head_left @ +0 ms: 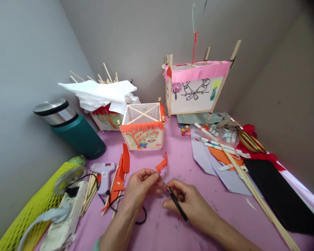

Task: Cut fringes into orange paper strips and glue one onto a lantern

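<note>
My left hand (141, 184) pinches the lower end of a short orange paper strip (162, 163), whose edge is cut into fringe. My right hand (188, 198) grips a slim black-handled tool (178, 205) with a thin metal tip. That tip reaches up to the left fingertips; I cannot tell whether it is tweezers or a blade. Beyond the hands stands a small lantern (145, 137) of wooden sticks and white paper, with a drawn tree and orange fringe along its top edges. Orange paper scraps (121, 177) lie left of my left hand.
A glue gun (104, 174), power strip (68, 212) and teal bottle (75, 134) are on the left. Behind, a pink-fringed lantern (196, 90) hangs from a red string. Wooden sticks (256, 191), a black flat object (279, 195), markers and lilac paper (204, 157) lie right.
</note>
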A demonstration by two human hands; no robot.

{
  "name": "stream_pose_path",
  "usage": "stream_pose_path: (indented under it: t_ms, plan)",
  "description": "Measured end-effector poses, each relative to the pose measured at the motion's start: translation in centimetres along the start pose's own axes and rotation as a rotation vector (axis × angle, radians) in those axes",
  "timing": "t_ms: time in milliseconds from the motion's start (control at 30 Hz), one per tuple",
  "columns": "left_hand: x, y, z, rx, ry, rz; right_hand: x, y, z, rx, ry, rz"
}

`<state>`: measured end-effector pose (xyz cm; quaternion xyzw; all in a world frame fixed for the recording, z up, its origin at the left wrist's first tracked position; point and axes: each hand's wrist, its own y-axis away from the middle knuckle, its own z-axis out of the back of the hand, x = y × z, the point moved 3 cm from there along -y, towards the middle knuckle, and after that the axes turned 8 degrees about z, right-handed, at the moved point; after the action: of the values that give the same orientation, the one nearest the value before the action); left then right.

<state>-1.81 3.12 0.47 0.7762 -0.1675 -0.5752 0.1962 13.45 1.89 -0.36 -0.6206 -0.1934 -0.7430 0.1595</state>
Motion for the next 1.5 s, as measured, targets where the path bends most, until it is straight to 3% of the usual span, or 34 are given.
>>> stream_pose_path:
  t_ms: [467,733,1267,1500]
  plan:
    - [0.3,0.1,0.0,-0.013,-0.016,0.000,-0.7,0.1,-0.6,0.067,-0.245,-0.050]
    - [0.0,0.0,0.3,-0.015,0.023,-0.039,-0.8,-0.1,-0.7,0.074,-0.231,-0.063]
    - [-0.9,0.3,0.8,-0.222,-0.012,-0.165,-0.4,0.0,-0.5,0.021,0.026,0.002]
    - [-1.1,0.4,1.0,-0.217,-0.072,-0.112,-0.1,0.2,-0.2,0.034,0.307,0.075]
